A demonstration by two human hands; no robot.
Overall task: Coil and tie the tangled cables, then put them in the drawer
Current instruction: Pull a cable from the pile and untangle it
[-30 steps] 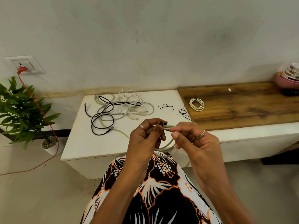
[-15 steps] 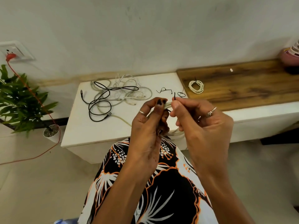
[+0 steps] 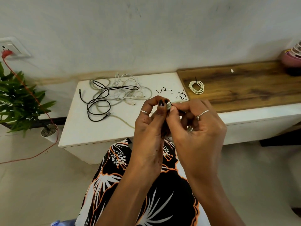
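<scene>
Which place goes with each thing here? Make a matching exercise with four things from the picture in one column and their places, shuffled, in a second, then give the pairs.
Things
1. tied white coil
2. black cable
3. potted plant
4. pink bowls

Places
A. on the floor, left of the white cabinet
B. far right end of the wooden top
C. left part of the white cabinet top, among pale cables
D. left end of the wooden top

Pairs: 1-D, 2-C, 3-A, 4-B

White cabinet top [image 3: 78, 126], tangled cables [image 3: 114, 93], black ties [image 3: 164, 90]
</scene>
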